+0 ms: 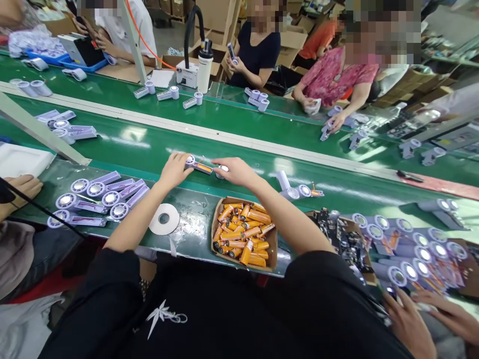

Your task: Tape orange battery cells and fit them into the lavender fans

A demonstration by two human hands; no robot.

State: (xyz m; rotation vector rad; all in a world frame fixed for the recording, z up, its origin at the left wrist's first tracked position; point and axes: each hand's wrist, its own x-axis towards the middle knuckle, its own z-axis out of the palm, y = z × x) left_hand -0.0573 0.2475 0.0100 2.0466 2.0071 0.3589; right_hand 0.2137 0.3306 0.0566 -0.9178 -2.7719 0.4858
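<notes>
My left hand (174, 170) is closed round the round head of a lilac handheld fan (203, 168) over the green conveyor belt. The fan's handle points right and lies uncovered, with an orange battery cell inside. My right hand (236, 172) curves over a second round white fan head (221, 172) just past that handle's end; its thumb and forefinger lie around it, and the rest is hidden under the palm. Between my forearms, on the near ledge, a cardboard box (274, 249) holds many orange wrapped battery cells (243, 230).
Several open fan housings (99, 197) lie left of my arm, beside a roll of white tape (163, 219). More fans (411, 244) and black parts (333, 232) crowd the right. Co-workers' hands (407, 314) are close on both sides; others work across the belt.
</notes>
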